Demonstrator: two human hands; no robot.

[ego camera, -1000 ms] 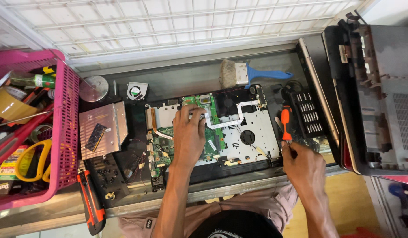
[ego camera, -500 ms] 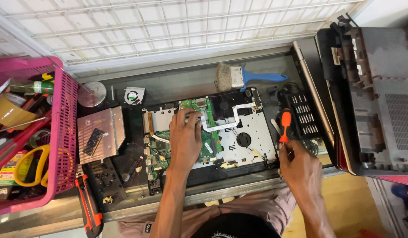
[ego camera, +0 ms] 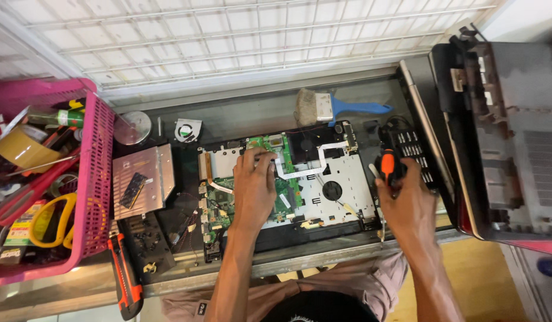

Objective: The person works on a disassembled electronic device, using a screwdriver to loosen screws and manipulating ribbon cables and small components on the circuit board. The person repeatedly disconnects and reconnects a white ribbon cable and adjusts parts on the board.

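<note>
Beside the right hand (ego camera: 410, 206) and screwdriver (ego camera: 388, 167): brush (ego camera: 332, 107), pink basket (ego camera: 94, 179).

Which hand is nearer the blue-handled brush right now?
Right. The right hand, holding an orange-handled screwdriver, sits below-right of the brush; the left hand rests on the green circuit board, farther below-left.

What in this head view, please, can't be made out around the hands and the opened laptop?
- Head view: screwdriver tip, hidden by the right hand.
- Circuit board middle, covered by the left hand.
- Pink basket, cut off by the left edge.
</note>
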